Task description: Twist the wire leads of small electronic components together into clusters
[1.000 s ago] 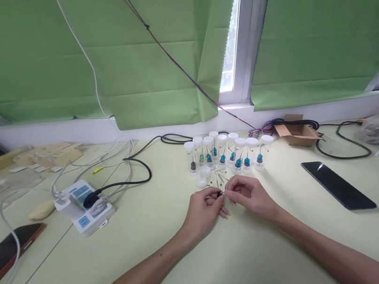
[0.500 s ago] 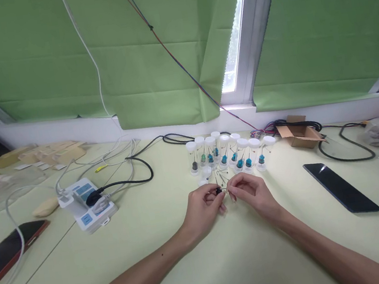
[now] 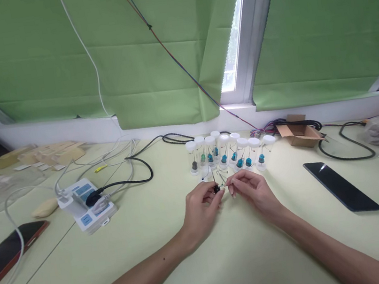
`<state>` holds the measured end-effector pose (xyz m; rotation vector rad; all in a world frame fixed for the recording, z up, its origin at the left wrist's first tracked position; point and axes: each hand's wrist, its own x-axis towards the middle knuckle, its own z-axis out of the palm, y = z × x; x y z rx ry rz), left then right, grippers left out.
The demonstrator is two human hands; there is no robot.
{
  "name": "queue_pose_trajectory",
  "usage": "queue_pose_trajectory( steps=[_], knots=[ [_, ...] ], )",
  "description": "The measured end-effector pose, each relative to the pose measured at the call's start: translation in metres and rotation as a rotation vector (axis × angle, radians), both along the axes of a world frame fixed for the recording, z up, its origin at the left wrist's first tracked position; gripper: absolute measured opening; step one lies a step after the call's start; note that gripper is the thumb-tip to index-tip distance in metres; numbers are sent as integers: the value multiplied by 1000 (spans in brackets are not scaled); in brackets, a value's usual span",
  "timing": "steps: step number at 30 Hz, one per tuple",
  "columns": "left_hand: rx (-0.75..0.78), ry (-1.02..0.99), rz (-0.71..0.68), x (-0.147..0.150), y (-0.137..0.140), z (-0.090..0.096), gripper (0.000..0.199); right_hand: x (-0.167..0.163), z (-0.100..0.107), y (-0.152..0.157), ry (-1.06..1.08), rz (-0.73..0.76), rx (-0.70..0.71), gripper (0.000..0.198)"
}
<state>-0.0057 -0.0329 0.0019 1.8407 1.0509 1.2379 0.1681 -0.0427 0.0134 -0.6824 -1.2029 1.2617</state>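
My left hand (image 3: 198,209) is closed, pinching a small black piece (image 3: 216,188) with a thin dark stem standing up from it. Just to its right, the fingertips of my right hand (image 3: 254,194) are pressed together close beside the piece. What they hold, if anything, is too small to make out. Behind both hands stand several clear tubes with white caps (image 3: 242,142), most holding a blue part (image 3: 248,162) with a thin stem. A dark grey part (image 3: 195,165) sits in the leftmost tube. Thin loose stems (image 3: 221,175) lie between tubes and hands.
At the right are a black phone (image 3: 340,186) and an open cardboard box (image 3: 301,137). A white power strip (image 3: 87,204) with plugs and cables stands left of my hands. Another phone (image 3: 10,252) lies farther left, beside a beige lump (image 3: 44,208).
The black piece in my left hand has shifted slightly left and up, and its stem leans a little differently. My right hand stays beside it, raised slightly.
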Motion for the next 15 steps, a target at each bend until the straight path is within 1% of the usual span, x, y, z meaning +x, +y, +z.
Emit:
queue_pose_trajectory(
  steps=[6,15],
  knots=[
    [53,5,31,-1,0,-2,16,-2,-2,-1,120,41,-99,14],
    [95,-51,5,-1,2,-6,15,-3,-5,0,247,71,-215,19]
  ],
)
